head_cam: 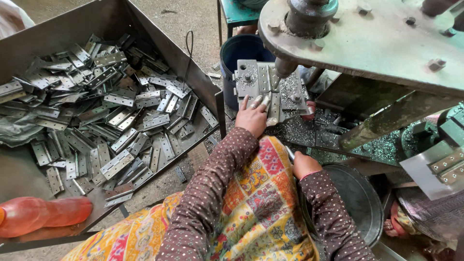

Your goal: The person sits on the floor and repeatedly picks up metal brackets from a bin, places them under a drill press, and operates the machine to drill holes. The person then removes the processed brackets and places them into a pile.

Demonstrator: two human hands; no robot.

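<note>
- Two hands are at work, and I read the step as seating a hinge plate under the press: my left hand (252, 116) lies on the press bed (270, 89), fingers flat and spread, pinning the hinge plate (273, 104) down rather than gripping it.
- That plate sits in the groove of the bed, just below the round punch (285, 67), and my fingertips touch its near end.
- My right hand (304, 165) is lower, by my lap at the rim of a dark round pan (360, 203). It looks curled around something thin and pale that pokes out above it, but I cannot tell what that is or how tightly the hand has closed.
- In my judgement the next move calls for the plate to be square in the groove and my fingertips well clear of the punch line.
- The plate is a narrow grey steel strip, flat and dull, with small holes along it as far as I can make out; metal chips are scattered around the bed.
- Many like plates lie heaped in the big steel bin (159, 34) to my left, well apart from the press.
- An orange plastic bottle (43, 215) rests at the bin's near corner, and a blue bucket (239, 50) stands behind the bed.
</note>
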